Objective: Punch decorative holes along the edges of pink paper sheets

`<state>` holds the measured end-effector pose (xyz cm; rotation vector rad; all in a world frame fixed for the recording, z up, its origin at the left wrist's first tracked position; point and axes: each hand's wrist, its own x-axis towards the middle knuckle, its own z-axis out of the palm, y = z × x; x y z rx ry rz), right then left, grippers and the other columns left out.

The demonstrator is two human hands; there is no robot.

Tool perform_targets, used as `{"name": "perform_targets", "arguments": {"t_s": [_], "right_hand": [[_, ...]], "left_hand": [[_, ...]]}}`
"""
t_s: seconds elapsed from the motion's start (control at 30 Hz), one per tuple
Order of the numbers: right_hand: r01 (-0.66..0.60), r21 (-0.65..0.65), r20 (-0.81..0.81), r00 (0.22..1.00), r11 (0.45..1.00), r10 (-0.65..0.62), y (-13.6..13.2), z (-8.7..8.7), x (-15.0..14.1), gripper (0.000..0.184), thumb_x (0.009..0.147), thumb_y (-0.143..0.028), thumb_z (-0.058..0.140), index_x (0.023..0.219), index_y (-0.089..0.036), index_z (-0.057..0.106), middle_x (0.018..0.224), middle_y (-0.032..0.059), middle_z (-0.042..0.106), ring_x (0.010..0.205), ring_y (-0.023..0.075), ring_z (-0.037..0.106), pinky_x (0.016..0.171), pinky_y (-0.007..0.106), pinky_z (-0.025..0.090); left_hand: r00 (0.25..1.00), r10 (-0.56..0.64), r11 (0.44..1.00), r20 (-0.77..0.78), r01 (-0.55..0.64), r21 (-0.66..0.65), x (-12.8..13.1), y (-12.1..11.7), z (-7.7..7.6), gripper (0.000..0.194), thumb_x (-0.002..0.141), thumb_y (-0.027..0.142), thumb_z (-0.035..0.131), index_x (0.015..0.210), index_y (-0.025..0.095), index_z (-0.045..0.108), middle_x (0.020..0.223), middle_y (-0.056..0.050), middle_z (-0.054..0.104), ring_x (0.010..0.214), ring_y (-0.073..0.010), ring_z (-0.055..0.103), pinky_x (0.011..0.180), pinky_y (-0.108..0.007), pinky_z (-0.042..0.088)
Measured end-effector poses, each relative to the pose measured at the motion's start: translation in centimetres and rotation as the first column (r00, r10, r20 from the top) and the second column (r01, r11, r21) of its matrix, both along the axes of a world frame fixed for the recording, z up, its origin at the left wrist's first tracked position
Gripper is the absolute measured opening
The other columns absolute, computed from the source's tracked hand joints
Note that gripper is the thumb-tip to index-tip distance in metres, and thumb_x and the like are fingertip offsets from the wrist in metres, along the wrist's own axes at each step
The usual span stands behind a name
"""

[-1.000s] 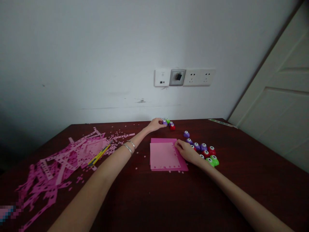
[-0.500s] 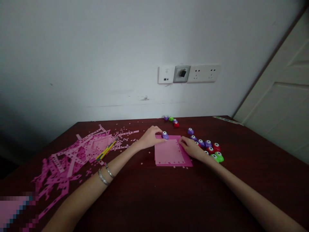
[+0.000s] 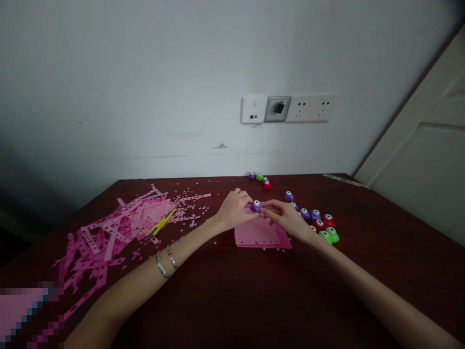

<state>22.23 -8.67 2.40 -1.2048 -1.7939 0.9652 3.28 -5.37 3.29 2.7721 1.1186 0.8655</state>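
A small purple paper punch point(image 3: 255, 207) with an eye-like button sits at the far edge of the pink paper sheets point(image 3: 257, 233). From its left side, my left hand point(image 3: 235, 209) is closed on the punch with thumb and fingers. My right hand point(image 3: 286, 217) reaches over the right part of the sheets, its thumb and fingers closed against the punch's other side. Punched marks run along the near edge of the top sheet. My hands cover much of the sheets' far edge.
Several purple, red and green punches point(image 3: 315, 215) cluster right of the sheets, and a smaller group point(image 3: 267, 185) lies by the wall. Punched pink strips point(image 3: 112, 232) and confetti cover the left side, with a yellow cutter knife point(image 3: 162, 221) on top.
My right hand has left the sheets' right edge and come in to the purple punch. My left hand and the punch have shifted slightly right along the far edge.
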Motion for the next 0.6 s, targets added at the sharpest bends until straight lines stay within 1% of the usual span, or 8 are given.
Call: {"name": "perform_targets", "arguments": {"t_s": [0.07, 0.2, 0.27, 0.33, 0.4, 0.5, 0.53, 0.6], "right_hand": [[0.001, -0.047, -0.062, 0.998, 0.999, -0.004, -0.5, 0.4, -0.6, 0.032, 0.074, -0.037, 0.060, 0.097, -0.014, 0.060, 0.089, 0.0087, 0.067, 0.072, 0.0163, 0.062, 0.057, 0.028, 0.052], [0.026, -0.121, -0.116, 0.992, 0.992, -0.040, -0.8, 0.7, -1.0, 0.030, 0.070, -0.037, 0.065, 0.087, -0.014, 0.062, 0.075, 0.0061, 0.067, 0.063, 0.0143, 0.061, 0.058, 0.029, 0.052], [0.012, -0.154, -0.127, 0.991, 0.988, -0.032, -0.7, 0.8, -0.7, 0.030, 0.069, -0.039, 0.067, 0.085, -0.014, 0.063, 0.071, 0.0050, 0.067, 0.060, 0.0135, 0.061, 0.059, 0.029, 0.052], [-0.015, -0.156, -0.106, 0.994, 0.988, -0.002, -0.4, 1.0, -0.1, 0.029, 0.070, -0.040, 0.066, 0.084, -0.014, 0.064, 0.072, 0.0049, 0.068, 0.062, 0.0136, 0.061, 0.061, 0.029, 0.052], [-0.029, -0.122, -0.020, 0.999, 0.992, 0.026, -0.1, 1.5, 0.8, 0.028, 0.072, -0.041, 0.063, 0.082, -0.015, 0.066, 0.073, 0.0052, 0.068, 0.065, 0.0144, 0.062, 0.061, 0.028, 0.052], [0.005, -0.055, 0.172, 0.985, 0.998, 0.004, 0.3, 2.3, 2.6, 0.029, 0.072, -0.043, 0.063, 0.081, -0.016, 0.068, 0.074, 0.0054, 0.067, 0.064, 0.0148, 0.061, 0.056, 0.026, 0.049], [0.022, -0.047, 0.222, 0.975, 0.999, -0.011, 0.3, 2.5, 3.2, 0.031, 0.072, -0.045, 0.062, 0.083, -0.016, 0.068, 0.075, 0.0054, 0.067, 0.061, 0.0144, 0.060, 0.053, 0.025, 0.048], [0.037, -0.061, 0.297, 0.955, 0.997, -0.017, 0.2, 2.7, 4.3, 0.035, 0.073, -0.048, 0.060, 0.087, -0.016, 0.067, 0.075, 0.0055, 0.066, 0.057, 0.0135, 0.058, 0.048, 0.024, 0.045]], "left_hand": [[1.000, 0.015, 0.999, -0.023, -0.014, 0.047, 0.2, -0.4, 0.0, 0.031, 0.076, 0.047, 0.057, 0.081, 0.016, 0.060, 0.086, -0.006, 0.059, 0.087, -0.0213, 0.047, 0.078, -0.036, 0.038], [0.995, 0.031, 0.992, -0.092, -0.019, 0.128, 0.6, -1.4, 0.4, 0.034, 0.080, 0.047, 0.052, 0.085, 0.014, 0.059, 0.089, -0.008, 0.058, 0.090, -0.0224, 0.046, 0.078, -0.036, 0.037], [0.993, 0.021, 0.990, -0.116, -0.005, 0.138, 0.7, -1.7, 0.8, 0.037, 0.082, 0.049, 0.049, 0.087, 0.014, 0.059, 0.090, -0.009, 0.058, 0.090, -0.0225, 0.046, 0.078, -0.036, 0.037], [0.993, -0.010, 0.993, -0.120, 0.023, 0.114, 0.5, -1.5, 1.4, 0.037, 0.082, 0.048, 0.048, 0.090, 0.014, 0.060, 0.092, -0.009, 0.058, 0.090, -0.0220, 0.047, 0.079, -0.035, 0.037], [0.993, -0.038, 0.998, -0.109, 0.043, 0.046, -0.4, -0.6, 1.9, 0.034, 0.080, 0.047, 0.051, 0.089, 0.015, 0.061, 0.091, -0.008, 0.059, 0.089, -0.0210, 0.049, 0.078, -0.034, 0.038], [0.994, -0.018, 0.990, -0.105, 0.003, -0.143, -2.3, 1.6, 2.1, 0.025, 0.077, 0.039, 0.055, 0.081, 0.016, 0.065, 0.084, -0.007, 0.061, 0.080, -0.0188, 0.053, 0.070, -0.030, 0.040], [0.994, -0.003, 0.973, -0.105, -0.021, -0.230, -2.9, 2.4, 1.9, 0.022, 0.076, 0.036, 0.056, 0.077, 0.015, 0.066, 0.080, -0.006, 0.062, 0.074, -0.0173, 0.054, 0.066, -0.029, 0.040], [0.995, 0.007, 0.920, -0.101, -0.046, -0.390, -3.8, 3.7, 1.1, 0.020, 0.073, 0.032, 0.058, 0.075, 0.014, 0.067, 0.074, -0.006, 0.063, 0.067, -0.0150, 0.055, 0.062, -0.027, 0.040]]}}
